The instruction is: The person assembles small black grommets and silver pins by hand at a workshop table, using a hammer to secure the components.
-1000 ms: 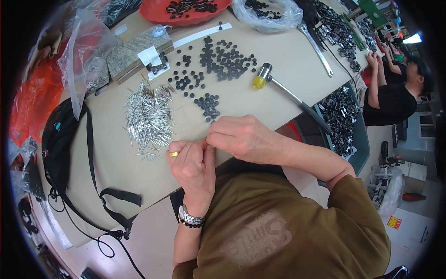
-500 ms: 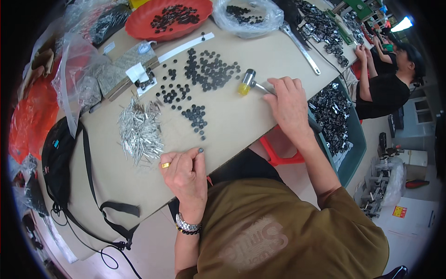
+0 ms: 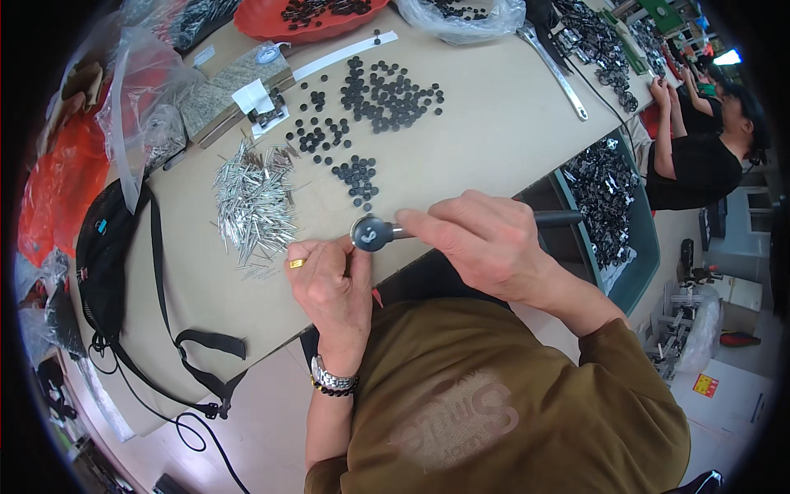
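Black rubber, by its look, faces the mallet [image 3: 372, 234], whose head is poised over the beige tabletop [image 3: 485, 123] near its front edge, right at the left hand's [image 3: 331, 284] fingertips. From my remote post, I see the right hand [image 3: 487, 244] wrapped around the shaft, forefinger laid toward the head, the black handle [image 3: 559, 218] jutting out behind. Left thumb and forefinger are drawn narrow; I cannot tell what, if anything, they pinch, or whether the mallet touches them. I judge the tool head-heavy and stiff, its bright metal neck slicker than the handle, so I would take hold well back on the black part. Beyond lie small black discs [image 3: 393, 105], probably light, apt to roll and best lifted by the rim, and a heap of silvery pins [image 3: 257, 202], likely stiff, slippery and prone to tangle.
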Motion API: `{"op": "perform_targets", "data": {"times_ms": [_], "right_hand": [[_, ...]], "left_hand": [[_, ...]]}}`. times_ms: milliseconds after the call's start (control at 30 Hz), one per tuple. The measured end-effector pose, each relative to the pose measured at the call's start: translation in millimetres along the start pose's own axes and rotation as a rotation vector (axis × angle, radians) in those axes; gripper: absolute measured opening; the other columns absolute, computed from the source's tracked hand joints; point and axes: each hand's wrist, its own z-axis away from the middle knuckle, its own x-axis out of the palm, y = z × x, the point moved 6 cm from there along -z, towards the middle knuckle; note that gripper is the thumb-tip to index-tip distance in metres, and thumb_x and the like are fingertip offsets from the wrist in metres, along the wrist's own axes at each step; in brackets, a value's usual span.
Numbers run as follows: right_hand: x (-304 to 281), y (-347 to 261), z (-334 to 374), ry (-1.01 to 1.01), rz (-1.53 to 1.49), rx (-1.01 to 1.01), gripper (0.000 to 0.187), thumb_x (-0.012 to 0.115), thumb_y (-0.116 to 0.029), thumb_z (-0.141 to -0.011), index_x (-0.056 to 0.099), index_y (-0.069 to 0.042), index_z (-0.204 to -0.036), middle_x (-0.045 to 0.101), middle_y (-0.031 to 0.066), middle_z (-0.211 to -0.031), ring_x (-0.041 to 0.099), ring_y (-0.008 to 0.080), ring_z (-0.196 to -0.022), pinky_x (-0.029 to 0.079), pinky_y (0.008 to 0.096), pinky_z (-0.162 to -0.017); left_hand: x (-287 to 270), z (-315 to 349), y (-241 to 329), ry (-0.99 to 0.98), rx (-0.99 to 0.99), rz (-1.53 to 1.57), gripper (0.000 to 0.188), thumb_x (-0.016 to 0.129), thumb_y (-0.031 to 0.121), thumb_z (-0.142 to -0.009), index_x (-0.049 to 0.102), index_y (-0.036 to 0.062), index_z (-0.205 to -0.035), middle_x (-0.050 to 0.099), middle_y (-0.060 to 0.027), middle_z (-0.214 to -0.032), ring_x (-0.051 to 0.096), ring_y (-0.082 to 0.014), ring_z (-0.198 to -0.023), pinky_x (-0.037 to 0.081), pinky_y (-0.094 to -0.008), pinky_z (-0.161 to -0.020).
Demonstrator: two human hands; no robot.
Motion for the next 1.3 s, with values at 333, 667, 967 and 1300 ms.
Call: {"op": "perform_targets", "data": {"times_ms": [333, 667, 967, 1300], "right_hand": [[-6, -3, -13, 0.030, -0.041, -0.010, 0.044, 0.073, 0.000, -0.076, 0.074, -0.010, -0.118, 0.065, 0.0030, -0.082, 0.063, 0.0181, -0.066, 0.051, 0.0312, -0.054], [-11, 36, 4, 0.159, -0.266, 0.272, 0.035, 0.070, -0.002, -0.081, 0.073, -0.007, -0.116, 0.063, 0.0073, -0.090, 0.063, 0.0271, -0.070, 0.052, 0.0354, -0.059], [-7, 128, 45, 0.066, 0.130, 0.651, 0.026, 0.071, -0.002, -0.083, 0.074, -0.008, -0.108, 0.061, 0.0068, -0.091, 0.060, 0.0274, -0.090, 0.048, 0.0419, -0.077], [-2, 115, 17, 0.151, 0.228, 0.438, 0.029, 0.064, -0.002, -0.082, 0.074, -0.012, -0.108, 0.061, 0.0044, -0.094, 0.057, 0.0263, -0.091, 0.041, 0.0401, -0.080]], "left_hand": [[1, -3, -3, 0.007, 0.019, 0.009, 0.013, 0.080, 0.000, -0.075, 0.070, 0.0044, -0.082, 0.067, -0.0051, -0.073, 0.059, -0.0246, -0.079, 0.042, -0.0384, -0.078], [-11, -4, 9, 0.006, 0.068, -0.014, 0.010, 0.078, -0.003, -0.075, 0.070, -0.0011, -0.081, 0.067, -0.0122, -0.076, 0.061, -0.0272, -0.080, 0.050, -0.0393, -0.077], [-5, -163, 24, -0.135, 0.081, -0.067, 0.010, 0.060, 0.012, -0.097, 0.058, 0.0025, -0.096, 0.062, -0.0248, -0.077, 0.062, -0.0484, -0.076, 0.049, -0.0494, -0.067], [-13, -258, 12, 0.050, 0.135, 0.108, 0.041, 0.074, 0.025, -0.092, 0.065, -0.0021, -0.122, 0.075, -0.0170, -0.089, 0.072, -0.0238, -0.082, 0.054, -0.0341, -0.078]]}}
